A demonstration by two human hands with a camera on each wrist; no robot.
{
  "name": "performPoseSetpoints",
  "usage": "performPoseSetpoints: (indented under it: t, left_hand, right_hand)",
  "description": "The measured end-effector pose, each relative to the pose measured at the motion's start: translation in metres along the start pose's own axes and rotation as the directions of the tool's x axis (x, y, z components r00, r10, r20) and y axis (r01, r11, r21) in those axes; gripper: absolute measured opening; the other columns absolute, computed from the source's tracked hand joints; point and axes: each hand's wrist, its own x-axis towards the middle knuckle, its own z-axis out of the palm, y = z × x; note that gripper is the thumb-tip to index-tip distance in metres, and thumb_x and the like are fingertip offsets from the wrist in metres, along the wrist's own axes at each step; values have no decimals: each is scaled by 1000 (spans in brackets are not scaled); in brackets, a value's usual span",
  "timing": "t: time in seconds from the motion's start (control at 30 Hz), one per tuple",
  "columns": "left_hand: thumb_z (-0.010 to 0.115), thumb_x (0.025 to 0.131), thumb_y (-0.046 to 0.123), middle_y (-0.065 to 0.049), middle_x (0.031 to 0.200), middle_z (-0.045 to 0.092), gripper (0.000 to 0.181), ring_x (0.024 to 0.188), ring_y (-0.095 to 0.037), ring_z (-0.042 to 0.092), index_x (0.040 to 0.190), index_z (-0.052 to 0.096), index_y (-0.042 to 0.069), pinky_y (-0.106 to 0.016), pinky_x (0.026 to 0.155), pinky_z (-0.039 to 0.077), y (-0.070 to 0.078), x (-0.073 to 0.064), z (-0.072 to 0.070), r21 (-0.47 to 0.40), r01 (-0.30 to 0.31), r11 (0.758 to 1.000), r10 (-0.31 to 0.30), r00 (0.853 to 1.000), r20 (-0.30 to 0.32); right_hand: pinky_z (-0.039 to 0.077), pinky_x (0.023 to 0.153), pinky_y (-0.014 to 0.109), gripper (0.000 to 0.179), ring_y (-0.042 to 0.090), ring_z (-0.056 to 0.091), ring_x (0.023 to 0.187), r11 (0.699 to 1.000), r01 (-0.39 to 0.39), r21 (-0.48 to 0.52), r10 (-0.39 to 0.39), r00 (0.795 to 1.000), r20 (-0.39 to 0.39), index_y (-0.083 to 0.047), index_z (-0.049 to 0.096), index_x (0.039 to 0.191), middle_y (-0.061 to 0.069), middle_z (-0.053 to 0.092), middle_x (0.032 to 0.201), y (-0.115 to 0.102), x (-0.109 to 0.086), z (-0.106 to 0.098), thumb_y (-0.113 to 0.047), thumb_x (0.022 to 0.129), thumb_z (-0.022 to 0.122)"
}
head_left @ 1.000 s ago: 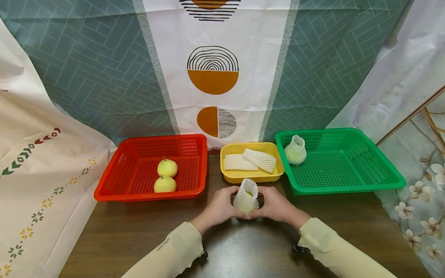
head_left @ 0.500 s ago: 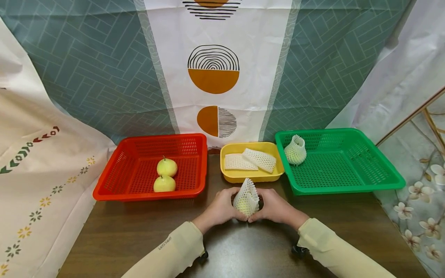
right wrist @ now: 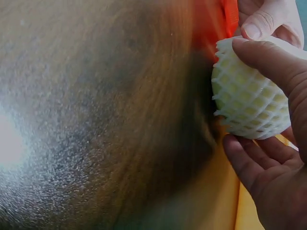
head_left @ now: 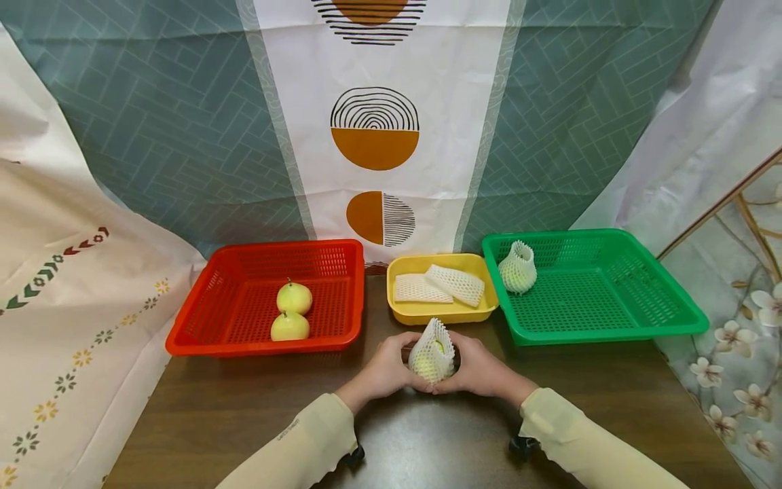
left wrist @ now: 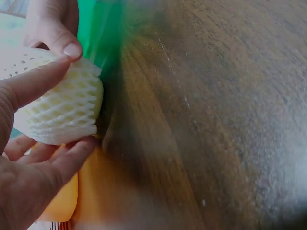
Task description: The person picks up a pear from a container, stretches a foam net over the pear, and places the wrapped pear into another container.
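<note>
A pale yellow-green pear in a white foam net sleeve (head_left: 431,360) stands between my two hands at the middle of the table. My left hand (head_left: 391,365) grips its left side, thumb in front and fingers behind. From the other side my right hand (head_left: 475,365) holds it the same way, and the two thumbs meet at the front. In the left wrist view the netted pear (left wrist: 64,105) shows bare skin past the sleeve's lower edge. The right wrist view has the mesh (right wrist: 252,93) stretched over the fruit. The sleeve's top end rises loose above the pear.
At the left, a red basket (head_left: 263,350) holds two bare pears (head_left: 294,297). Behind my hands, a yellow tray (head_left: 442,318) bears two flat foam net sleeves (head_left: 455,284). A green basket (head_left: 611,335) at the right has one sleeved pear (head_left: 518,269) in its left corner.
The sleeve's top has narrowed from a round opening to a pointed tip. Both hands keep their hold on the pear, shifting only slightly; the baskets and tray have not moved.
</note>
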Motion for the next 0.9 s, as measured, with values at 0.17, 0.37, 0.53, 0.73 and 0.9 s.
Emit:
performPoseSetpoints:
  t: [0.17, 0.37, 0.53, 0.73, 0.9]
  left_hand:
    - [91, 54, 15, 4, 121, 59, 82, 104, -16, 60, 126, 53, 21, -26, 80, 55, 5, -2, -8, -162, -80, 984, 84, 996, 15]
    - [86, 61, 4, -3, 126, 57, 80, 114, -20, 57, 132, 50, 16, -38, 91, 52, 26, -9, -22, -325, -105, 940, 119, 993, 23]
    - [84, 65, 7, -3, 131, 55, 79, 119, -21, 55, 135, 47, 17, -38, 95, 49, 41, -13, -29, -364, -99, 926, 107, 994, 1]
    - [70, 84, 23, -6, 129, 58, 50, 112, -19, 61, 131, 53, 16, -34, 90, 52, 40, -8, -30, -484, -65, 872, 43, 998, -55]
    - [51, 95, 35, -8, 114, 65, 42, 96, -18, 66, 128, 55, 9, -43, 90, 51, 38, -4, -28, -618, 22, 786, -54, 998, -33]
  right_hand:
    - [51, 86, 28, 85, 6, 57, 99, 998, 19, 53, -15, 997, -74, -34, 45, 124, -16, 56, 112, -9, -2, -4, -52, 52, 87]
    - [53, 84, 29, 89, 15, 58, 101, 973, -17, 231, 33, 997, -63, -34, 37, 132, -7, 53, 119, -20, 2, -8, -40, 59, 88]
    - [54, 84, 32, 86, 23, 57, 104, 913, -34, 406, 53, 998, -36, -28, 37, 134, 1, 52, 122, -40, 2, -17, -21, 64, 87]
    - [51, 92, 33, 82, 24, 53, 113, 870, 1, 494, 47, 995, -85, -22, 35, 134, 4, 48, 127, -58, 2, -30, -15, 68, 84]
    - [49, 95, 33, 86, 22, 52, 116, 862, 34, 505, 44, 989, -141, -25, 33, 134, 1, 47, 129, -54, 11, -32, -18, 66, 85]
